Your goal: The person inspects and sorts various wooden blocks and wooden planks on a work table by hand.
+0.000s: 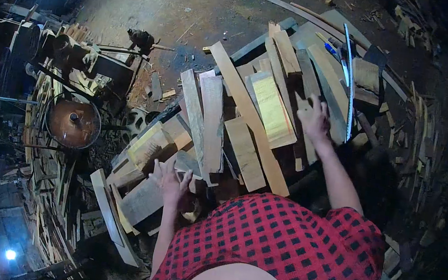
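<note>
Now the left hand [172, 183] is spread, fingers apart, resting on a grey weathered flat wood plank [145, 198] at the near edge of the pile; the plank lies under the fingertips and palm, not clamped. The right hand [314, 119] reaches far w/ fingers apart, touching a thin pale wood strip [307, 133], just beside a yellowish flat board [273, 111]

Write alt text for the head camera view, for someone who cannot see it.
A person in a red and black checked shirt leans over a heap of wooden planks, left hand and right hand spread open on the boards. A round rusty metal lid lies to the left in the dim workshop.
</note>
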The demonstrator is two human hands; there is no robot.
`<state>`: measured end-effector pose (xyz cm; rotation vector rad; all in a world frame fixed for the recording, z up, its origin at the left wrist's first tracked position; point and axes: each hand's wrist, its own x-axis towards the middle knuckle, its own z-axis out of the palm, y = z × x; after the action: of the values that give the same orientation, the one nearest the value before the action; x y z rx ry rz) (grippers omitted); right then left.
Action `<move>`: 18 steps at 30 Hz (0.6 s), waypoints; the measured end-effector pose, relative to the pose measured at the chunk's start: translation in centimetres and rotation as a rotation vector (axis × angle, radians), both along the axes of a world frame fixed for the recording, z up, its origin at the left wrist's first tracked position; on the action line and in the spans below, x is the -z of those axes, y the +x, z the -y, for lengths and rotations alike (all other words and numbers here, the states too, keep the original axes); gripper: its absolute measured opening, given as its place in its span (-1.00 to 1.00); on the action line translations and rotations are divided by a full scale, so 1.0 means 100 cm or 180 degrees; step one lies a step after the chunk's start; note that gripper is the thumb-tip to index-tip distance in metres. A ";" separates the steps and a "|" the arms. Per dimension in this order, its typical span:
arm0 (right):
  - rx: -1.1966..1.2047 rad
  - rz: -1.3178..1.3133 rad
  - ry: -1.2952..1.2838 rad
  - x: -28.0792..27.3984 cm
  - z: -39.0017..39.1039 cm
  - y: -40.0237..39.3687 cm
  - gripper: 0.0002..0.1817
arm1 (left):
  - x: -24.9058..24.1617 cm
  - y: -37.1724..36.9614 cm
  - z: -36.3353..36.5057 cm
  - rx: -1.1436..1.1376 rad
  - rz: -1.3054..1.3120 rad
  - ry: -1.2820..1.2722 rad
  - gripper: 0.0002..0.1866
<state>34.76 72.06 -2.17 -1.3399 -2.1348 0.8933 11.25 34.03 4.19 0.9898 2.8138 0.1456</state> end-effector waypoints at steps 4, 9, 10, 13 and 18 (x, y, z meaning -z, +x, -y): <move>-0.0259 -0.0157 -0.0511 0.006 0.057 0.000 -0.38 | 0.012 -0.011 -0.040 0.0448 0.0785 0.1287 -0.14; -0.0410 0.0016 -0.0673 0.023 0.054 0.001 -0.14 | 0.040 -0.015 -0.092 -0.0048 0.1660 0.1299 0.01; -0.0361 0.0021 -0.0656 0.028 0.053 0.001 -0.14 | 0.049 -0.016 -0.096 -0.0182 0.1840 0.1500 0.05; -0.0406 -0.0315 -0.1357 0.032 0.050 0.000 0.15 | 0.077 -0.020 -0.101 -0.0445 0.2056 0.1824 0.16; -0.0217 -0.0589 -0.1753 0.038 0.044 -0.003 0.23 | 0.066 -0.009 -0.105 -0.0998 0.2687 0.2261 0.11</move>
<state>34.45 67.69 -5.94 -1.3618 -1.8701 1.6503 10.30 44.49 -2.46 0.3803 2.0765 1.3128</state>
